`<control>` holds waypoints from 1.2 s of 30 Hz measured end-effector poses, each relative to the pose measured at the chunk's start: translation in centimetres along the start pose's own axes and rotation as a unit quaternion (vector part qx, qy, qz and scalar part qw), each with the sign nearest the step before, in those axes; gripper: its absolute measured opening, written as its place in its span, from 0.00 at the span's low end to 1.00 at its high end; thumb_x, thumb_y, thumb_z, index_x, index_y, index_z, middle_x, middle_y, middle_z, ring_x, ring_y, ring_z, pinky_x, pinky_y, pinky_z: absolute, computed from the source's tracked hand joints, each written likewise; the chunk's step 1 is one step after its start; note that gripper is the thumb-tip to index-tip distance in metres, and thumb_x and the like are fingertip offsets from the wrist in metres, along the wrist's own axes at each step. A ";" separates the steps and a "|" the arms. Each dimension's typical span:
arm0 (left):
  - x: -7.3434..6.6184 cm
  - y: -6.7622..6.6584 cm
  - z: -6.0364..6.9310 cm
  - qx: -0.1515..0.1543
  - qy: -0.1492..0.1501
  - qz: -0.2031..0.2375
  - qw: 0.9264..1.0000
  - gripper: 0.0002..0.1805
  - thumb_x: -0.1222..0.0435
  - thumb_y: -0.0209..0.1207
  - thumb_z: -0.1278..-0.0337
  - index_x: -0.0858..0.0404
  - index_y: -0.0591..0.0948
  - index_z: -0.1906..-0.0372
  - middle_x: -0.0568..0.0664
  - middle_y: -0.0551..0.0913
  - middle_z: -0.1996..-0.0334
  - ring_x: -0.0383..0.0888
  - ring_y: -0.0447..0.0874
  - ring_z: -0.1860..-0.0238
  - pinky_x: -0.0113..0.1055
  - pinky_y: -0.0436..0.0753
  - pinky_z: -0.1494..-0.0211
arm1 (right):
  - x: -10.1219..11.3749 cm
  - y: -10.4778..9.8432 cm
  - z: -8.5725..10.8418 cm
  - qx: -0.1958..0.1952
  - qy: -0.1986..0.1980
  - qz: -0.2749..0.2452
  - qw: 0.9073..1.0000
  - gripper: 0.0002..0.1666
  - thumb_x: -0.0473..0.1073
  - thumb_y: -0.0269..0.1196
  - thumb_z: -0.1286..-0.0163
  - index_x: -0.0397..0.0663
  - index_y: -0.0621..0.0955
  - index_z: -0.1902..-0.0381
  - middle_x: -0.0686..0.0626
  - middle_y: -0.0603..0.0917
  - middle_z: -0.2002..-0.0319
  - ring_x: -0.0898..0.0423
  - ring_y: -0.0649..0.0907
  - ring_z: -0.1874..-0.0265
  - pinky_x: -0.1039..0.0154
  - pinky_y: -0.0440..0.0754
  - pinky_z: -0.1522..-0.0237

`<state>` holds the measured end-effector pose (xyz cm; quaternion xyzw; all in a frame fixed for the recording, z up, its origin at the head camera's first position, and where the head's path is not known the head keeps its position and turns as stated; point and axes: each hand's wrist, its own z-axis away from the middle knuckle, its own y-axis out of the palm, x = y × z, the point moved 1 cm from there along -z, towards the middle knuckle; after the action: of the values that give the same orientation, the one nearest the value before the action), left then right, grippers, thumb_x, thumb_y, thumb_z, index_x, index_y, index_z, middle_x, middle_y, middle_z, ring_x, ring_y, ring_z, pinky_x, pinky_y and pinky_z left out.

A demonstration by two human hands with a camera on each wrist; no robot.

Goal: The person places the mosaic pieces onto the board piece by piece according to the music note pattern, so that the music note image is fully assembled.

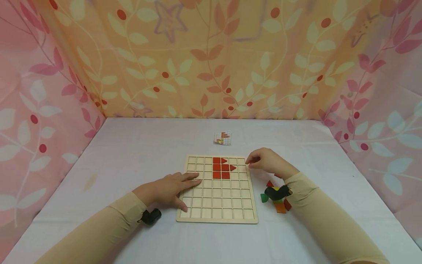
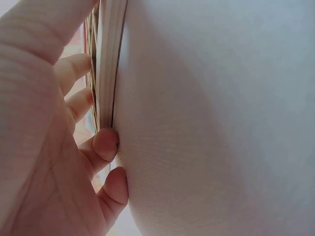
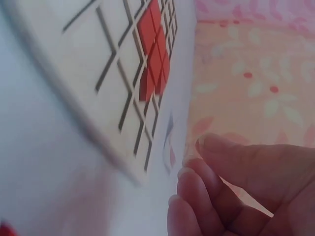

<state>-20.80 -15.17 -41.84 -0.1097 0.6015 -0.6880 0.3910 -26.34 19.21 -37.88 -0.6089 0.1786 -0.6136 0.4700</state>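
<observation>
A pale wooden grid board (image 1: 217,201) lies on the table with several red square tiles (image 1: 216,167) and two red triangle tiles (image 1: 233,167) in its upper rows. My left hand (image 1: 169,187) rests over the board's left edge, fingers extended on its surface and thumb at the lower left corner. In the left wrist view, two of the fingers (image 2: 106,144) lie against the board's side near the cloth. Beside the upper right corner is my right hand (image 1: 268,161), its fingers loosely bent. Nothing shows between its thumb and fingertips in the right wrist view.
A small printed card (image 1: 222,138) with a coloured grid pattern lies behind the board. Loose tiles, including an orange tile (image 1: 281,208) and a green tile (image 1: 264,198), are piled right of the board, partly hidden by the right wrist camera (image 1: 277,192). Patterned curtains surround the table.
</observation>
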 end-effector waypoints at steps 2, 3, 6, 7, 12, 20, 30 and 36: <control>0.0 0.0 0.0 0.001 0.000 0.002 1.000 0.52 0.34 0.56 0.63 0.44 0.52 0.29 0.40 0.44 0.28 0.53 0.51 0.33 0.51 0.56 0.36 | -0.8 -0.6 0.6 -0.004 0.017 -0.002 1.000 0.06 0.39 0.64 0.42 0.48 0.84 0.65 0.53 0.83 0.66 0.53 0.75 0.66 0.60 0.73 0.63; 0.0 0.0 0.0 0.002 -0.001 0.003 1.000 0.52 0.34 0.56 0.63 0.44 0.52 0.29 0.40 0.44 0.28 0.53 0.50 0.33 0.52 0.56 0.36 | -1.1 -0.8 0.8 -0.006 0.026 -0.002 1.000 0.07 0.39 0.64 0.42 0.48 0.84 0.64 0.53 0.83 0.66 0.53 0.75 0.65 0.60 0.73 0.62; -0.1 -0.1 0.0 0.005 -0.004 0.006 1.000 0.52 0.34 0.56 0.63 0.43 0.51 0.29 0.40 0.44 0.28 0.55 0.48 0.32 0.53 0.54 0.35 | -2.3 -1.4 1.5 -0.007 0.041 0.002 0.999 0.07 0.40 0.64 0.41 0.48 0.84 0.64 0.52 0.83 0.65 0.52 0.75 0.65 0.60 0.74 0.62; -0.1 -0.1 0.0 0.006 -0.005 0.008 1.000 0.52 0.34 0.56 0.63 0.43 0.51 0.29 0.39 0.44 0.28 0.55 0.47 0.31 0.54 0.54 0.35 | -2.7 -1.5 1.7 -0.007 0.047 0.001 0.999 0.07 0.40 0.64 0.41 0.49 0.84 0.64 0.52 0.83 0.64 0.52 0.75 0.65 0.61 0.74 0.62; -0.2 -0.2 0.0 0.010 -0.012 0.013 1.000 0.52 0.34 0.56 0.63 0.42 0.51 0.29 0.39 0.43 0.28 0.56 0.46 0.31 0.54 0.52 0.35 | -4.6 -1.9 2.7 -0.002 0.083 -0.019 0.996 0.07 0.40 0.63 0.40 0.48 0.83 0.63 0.49 0.82 0.65 0.51 0.75 0.69 0.61 0.76 0.70; -0.2 -0.2 0.0 0.009 -0.008 0.013 1.000 0.51 0.34 0.56 0.62 0.43 0.51 0.29 0.39 0.43 0.28 0.55 0.46 0.31 0.54 0.53 0.35 | -7.2 -2.9 4.3 -0.001 0.120 -0.028 0.992 0.10 0.41 0.63 0.41 0.46 0.82 0.60 0.48 0.81 0.68 0.51 0.77 0.73 0.60 0.77 0.67; -0.2 -0.1 0.1 0.008 -0.005 0.012 1.000 0.52 0.34 0.55 0.62 0.43 0.50 0.29 0.40 0.43 0.28 0.56 0.46 0.31 0.54 0.52 0.35 | -9.0 -3.2 6.1 0.040 0.098 -0.003 0.994 0.08 0.43 0.67 0.45 0.47 0.82 0.68 0.51 0.80 0.73 0.53 0.75 0.68 0.60 0.73 0.63; -0.3 -0.2 0.0 0.007 -0.009 0.009 1.000 0.52 0.34 0.56 0.63 0.43 0.50 0.29 0.39 0.43 0.28 0.57 0.47 0.31 0.54 0.54 0.36 | -9.3 -2.3 6.7 0.076 0.108 -0.015 0.991 0.10 0.41 0.70 0.49 0.48 0.80 0.70 0.50 0.77 0.76 0.53 0.73 0.71 0.61 0.72 0.67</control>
<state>-20.66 -14.99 -41.57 -0.1078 0.5943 -0.6874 0.4033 -22.76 30.11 -40.10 -0.5041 0.1722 -0.6948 0.4831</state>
